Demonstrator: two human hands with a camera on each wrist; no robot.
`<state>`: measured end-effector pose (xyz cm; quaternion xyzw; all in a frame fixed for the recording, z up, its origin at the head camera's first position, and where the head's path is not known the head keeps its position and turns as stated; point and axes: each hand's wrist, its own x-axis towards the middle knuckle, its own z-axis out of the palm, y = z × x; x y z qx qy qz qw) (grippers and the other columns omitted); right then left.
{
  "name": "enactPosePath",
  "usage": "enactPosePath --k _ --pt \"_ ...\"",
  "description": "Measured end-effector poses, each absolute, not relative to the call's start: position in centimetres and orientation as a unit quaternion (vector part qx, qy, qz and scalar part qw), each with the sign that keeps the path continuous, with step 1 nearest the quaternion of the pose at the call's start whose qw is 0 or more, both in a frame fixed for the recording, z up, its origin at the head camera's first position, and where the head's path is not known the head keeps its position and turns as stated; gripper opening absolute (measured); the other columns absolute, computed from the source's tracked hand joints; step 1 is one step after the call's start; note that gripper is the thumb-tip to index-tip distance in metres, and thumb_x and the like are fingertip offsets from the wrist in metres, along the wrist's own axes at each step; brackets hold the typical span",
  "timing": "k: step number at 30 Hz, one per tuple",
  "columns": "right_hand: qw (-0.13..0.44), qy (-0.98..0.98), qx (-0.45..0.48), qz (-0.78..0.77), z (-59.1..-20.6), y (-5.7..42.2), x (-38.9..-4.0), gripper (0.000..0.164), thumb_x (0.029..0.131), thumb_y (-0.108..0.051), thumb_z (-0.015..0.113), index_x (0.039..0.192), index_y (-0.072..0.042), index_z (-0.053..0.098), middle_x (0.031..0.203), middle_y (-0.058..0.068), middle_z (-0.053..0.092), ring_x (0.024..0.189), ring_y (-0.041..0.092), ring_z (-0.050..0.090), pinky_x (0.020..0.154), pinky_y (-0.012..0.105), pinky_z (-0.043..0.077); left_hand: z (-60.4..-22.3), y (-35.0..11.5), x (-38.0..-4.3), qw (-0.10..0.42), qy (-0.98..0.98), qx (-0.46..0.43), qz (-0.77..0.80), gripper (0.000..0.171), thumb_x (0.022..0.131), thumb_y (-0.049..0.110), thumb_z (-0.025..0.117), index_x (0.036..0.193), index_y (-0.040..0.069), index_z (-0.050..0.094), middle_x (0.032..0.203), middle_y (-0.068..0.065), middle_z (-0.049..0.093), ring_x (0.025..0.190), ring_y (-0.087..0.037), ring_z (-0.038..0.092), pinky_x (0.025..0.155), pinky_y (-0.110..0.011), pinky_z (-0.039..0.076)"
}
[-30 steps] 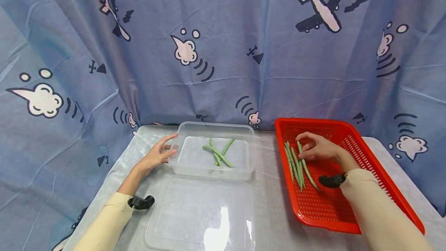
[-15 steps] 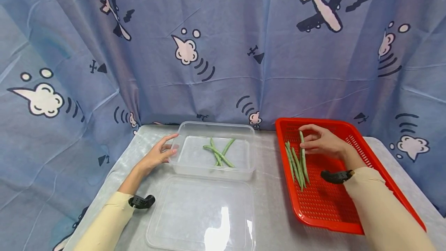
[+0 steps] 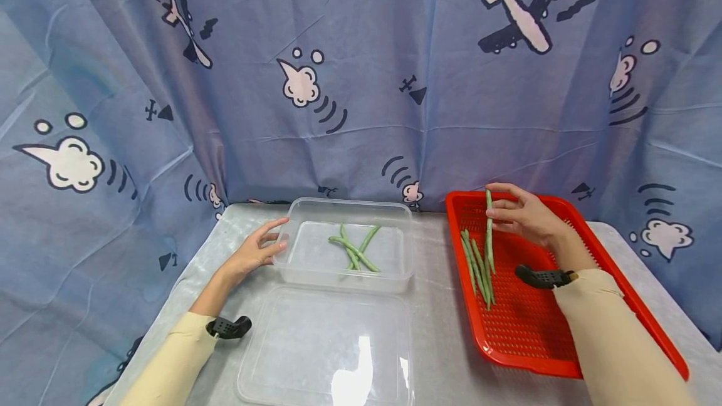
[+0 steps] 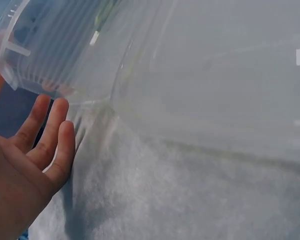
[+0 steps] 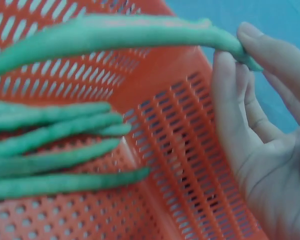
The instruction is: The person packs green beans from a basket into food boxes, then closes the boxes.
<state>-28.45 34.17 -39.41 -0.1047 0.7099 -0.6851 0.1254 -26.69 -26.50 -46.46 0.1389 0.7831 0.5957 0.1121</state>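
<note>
In the head view my right hand [image 3: 524, 218] pinches one end of a green bean [image 3: 489, 230], held above the red basket [image 3: 536, 331]. The right wrist view shows thumb and fingertips on the tip of that bean [image 5: 140, 32]. Several other green beans [image 3: 476, 268] lie along the basket's left side. My left hand [image 3: 254, 252] touches the left wall of a clear plastic container [image 3: 344, 277], fingers spread and fairly straight. In the left wrist view three fingertips of my left hand [image 4: 30, 155] show beside the container's wall [image 4: 60, 55]. Crossed green beans [image 3: 355, 249] lie inside the container.
A clear plastic lid [image 3: 324, 343] lies flat in front of the container. The table [image 3: 434, 324] has a pale grey cover. A blue curtain [image 3: 361, 111] with printed planes hangs right behind it.
My right hand has lifted one green bean up from the others in the basket, toward its far rim. The left hand and the container have stayed put.
</note>
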Motion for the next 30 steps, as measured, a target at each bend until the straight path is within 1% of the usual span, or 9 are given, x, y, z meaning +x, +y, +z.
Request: enactPosePath --k 5,8,12,15,18,24,27,30 --pt "0.116 0.690 -0.106 -0.707 -38.7 33.2 -28.5 0.059 0.100 0.005 0.061 0.153 -0.010 0.039 0.108 0.008 0.060 0.097 0.019 0.065 0.086 0.037 0.055 -46.4 -26.3 -26.8 0.104 0.766 0.136 0.619 0.063 0.101 0.015 0.066 0.157 0.011 0.038 0.154 -0.029 0.032 0.136 -0.042 0.033 0.073 -0.033 0.047" --pt "0.109 0.676 -0.108 -0.720 -38.3 32.7 -28.7 0.058 0.100 0.005 0.059 0.152 -0.011 0.040 0.106 0.006 0.061 0.096 0.018 0.065 0.085 0.037 0.055 -46.4 -26.3 -26.9 0.110 0.746 0.139 0.641 0.061 0.099 0.011 0.066 0.155 0.007 0.040 0.154 -0.027 0.032 0.134 -0.040 0.034 0.069 -0.029 0.045" --pt "0.100 0.673 -0.110 -0.725 -37.9 31.6 -29.0 0.058 0.100 0.006 0.059 0.153 -0.011 0.041 0.104 0.004 0.062 0.094 0.017 0.063 0.086 0.038 0.055 -46.7 -26.5 -27.2 0.119 0.732 0.136 0.657 0.059 0.099 0.008 0.065 0.152 0.002 0.041 0.154 -0.025 0.032 0.128 -0.035 0.038 0.069 -0.027 0.044" --pt "0.094 0.675 -0.109 -0.724 -37.5 30.4 -29.2 0.059 0.100 0.006 0.059 0.153 -0.009 0.039 0.103 0.003 0.062 0.093 0.018 0.064 0.086 0.039 0.055 -46.9 -26.5 -27.3 0.119 0.731 0.137 0.658 0.058 0.099 0.008 0.065 0.152 0.002 0.042 0.154 -0.026 0.032 0.124 -0.033 0.040 0.069 -0.028 0.044" --pt "0.096 0.670 -0.109 -0.728 -37.0 29.0 -29.6 0.062 0.099 0.006 0.061 0.154 -0.007 0.037 0.101 0.003 0.061 0.093 0.019 0.065 0.085 0.038 0.055 -46.9 -26.5 -27.3 0.113 0.731 0.141 0.658 0.057 0.099 0.008 0.065 0.151 0.002 0.044 0.153 -0.027 0.033 0.127 -0.036 0.040 0.069 -0.027 0.044" --pt "0.113 0.652 -0.115 -0.741 -36.3 25.8 -30.5 0.067 0.096 0.005 0.066 0.155 -0.007 0.036 0.099 0.006 0.061 0.086 0.019 0.064 0.083 0.038 0.056 -47.1 -26.2 -27.3 0.096 0.745 0.143 0.644 0.055 0.100 0.011 0.065 0.151 0.004 0.046 0.154 -0.025 0.035 0.137 -0.039 0.031 0.070 -0.028 0.044" --pt "0.118 0.651 -0.118 -0.741 -36.1 24.2 -30.8 0.067 0.095 0.006 0.067 0.154 -0.006 0.037 0.098 0.007 0.061 0.082 0.019 0.063 0.081 0.038 0.056 -47.1 -26.3 -27.3 0.095 0.750 0.143 0.639 0.055 0.100 0.011 0.065 0.151 0.005 0.046 0.155 -0.024 0.034 0.138 -0.039 0.029 0.069 -0.027 0.045" --pt "0.125 0.649 -0.128 -0.740 -36.2 22.5 -31.2 0.066 0.095 0.007 0.067 0.153 -0.005 0.038 0.099 0.008 0.062 0.083 0.020 0.064 0.080 0.038 0.056 -46.9 -26.5 -27.2 0.097 0.750 0.148 0.637 0.056 0.099 0.010 0.066 0.151 0.005 0.046 0.156 -0.024 0.032 0.139 -0.040 0.028 0.069 -0.027 0.046"
